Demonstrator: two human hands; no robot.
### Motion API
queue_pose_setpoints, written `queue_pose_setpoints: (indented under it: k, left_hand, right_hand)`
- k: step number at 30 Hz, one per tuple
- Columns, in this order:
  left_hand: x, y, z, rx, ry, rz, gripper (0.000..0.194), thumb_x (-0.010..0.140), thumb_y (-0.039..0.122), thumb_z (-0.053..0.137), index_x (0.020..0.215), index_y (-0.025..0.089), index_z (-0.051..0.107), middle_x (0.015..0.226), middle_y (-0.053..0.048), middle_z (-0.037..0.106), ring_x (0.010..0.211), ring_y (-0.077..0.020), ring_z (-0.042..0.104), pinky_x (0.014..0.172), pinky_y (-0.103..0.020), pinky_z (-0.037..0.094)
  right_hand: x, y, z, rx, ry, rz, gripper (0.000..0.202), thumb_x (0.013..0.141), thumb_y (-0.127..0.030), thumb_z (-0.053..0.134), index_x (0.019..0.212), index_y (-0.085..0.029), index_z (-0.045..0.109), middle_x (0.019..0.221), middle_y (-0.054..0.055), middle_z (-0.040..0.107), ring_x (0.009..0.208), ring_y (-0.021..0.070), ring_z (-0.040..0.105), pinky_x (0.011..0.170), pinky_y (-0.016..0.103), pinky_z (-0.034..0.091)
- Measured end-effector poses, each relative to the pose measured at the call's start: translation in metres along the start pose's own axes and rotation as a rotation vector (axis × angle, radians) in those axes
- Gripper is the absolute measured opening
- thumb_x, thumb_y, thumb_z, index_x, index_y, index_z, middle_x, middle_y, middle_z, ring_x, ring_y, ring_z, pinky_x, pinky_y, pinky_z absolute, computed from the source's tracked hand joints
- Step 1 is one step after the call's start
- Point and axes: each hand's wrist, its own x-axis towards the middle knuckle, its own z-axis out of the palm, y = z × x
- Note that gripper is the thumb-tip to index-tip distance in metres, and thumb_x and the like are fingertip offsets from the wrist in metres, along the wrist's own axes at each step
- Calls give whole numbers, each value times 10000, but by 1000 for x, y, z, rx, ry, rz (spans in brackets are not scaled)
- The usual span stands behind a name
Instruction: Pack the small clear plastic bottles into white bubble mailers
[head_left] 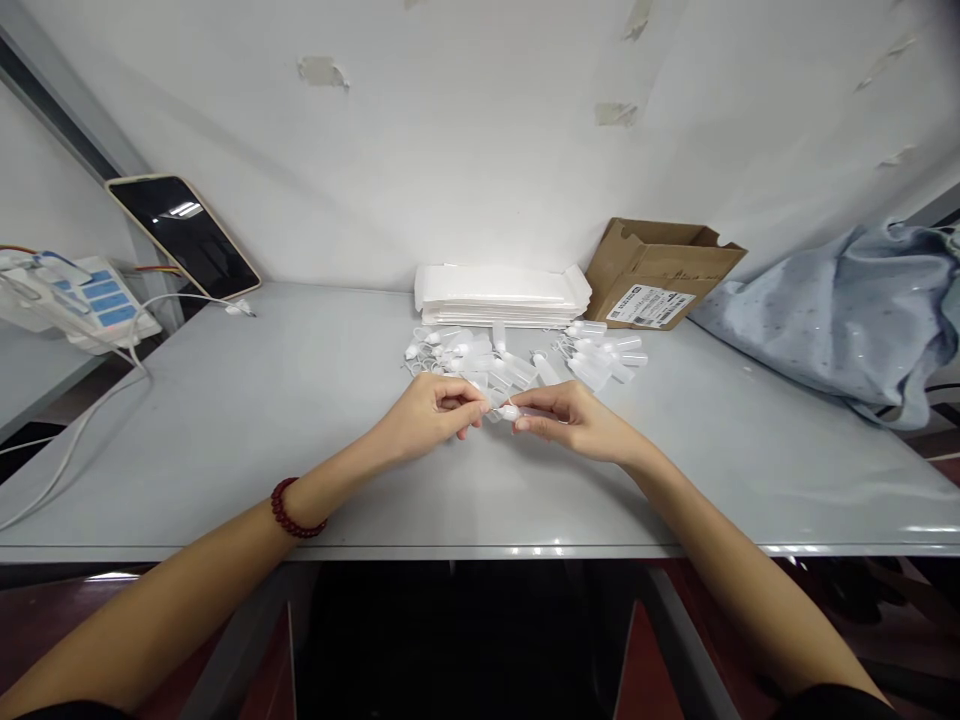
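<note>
Small white corded piece, held between two hands above the desk

Item 1: white piece [509, 412], held over the middle of the desk [450, 500], between its front edge and the goods behind. Right hand [577, 420]: thumb and forefinger narrowed on its rounded end. Left hand [431, 412]: fingertips pinched at its thin cord side; the exact grip is too small to tell. The opposed pinches probably steady the piece while its cord is handled.

Item 2: loose cluster of similar pieces [472, 345], just beyond the fingers; seemingly left there for short reach.

Item 3: second cluster [600, 355], to the right, before the carton; whether sorted apart, cannot tell.

Item 4: stack of flat white boxes [502, 290], along the back edge, bounding the clusters.

Item 5: open brown carton [649, 270], labelled, beside the stack.

Surroundings: pale blue cloth bag [840, 310], right edge, limiting sideways room; phone [184, 235], leaning at the back left corner; white cable [82, 425], trailing over the left edge. Nothing stands between hands and nearer cluster.
</note>
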Motion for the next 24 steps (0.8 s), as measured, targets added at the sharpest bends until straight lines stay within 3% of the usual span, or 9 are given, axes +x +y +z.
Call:
queue_pose_setpoints:
  k: [8,24]
  left_hand:
    - [-1,-3,1,-12,-19,-3,144,807,239,606,732,143,683,654,7,620,531,-77,553,526,-197,465]
    - [0,-3,2,-17,-15,-8,149,814,239,599,728,145,675,657,8,620,535,-80,555,534,-202,467]
  right_hand:
    - [0,0,2,-5,-6,-2,299,879,-367,584,1007,-129,712,670,-11,525,589,99,318,562,265,264]
    - [1,-2,3,-38,18,-9,334,882,-396,577,1036,-133,714,659,-7,529,591,97,326,551,255,278]
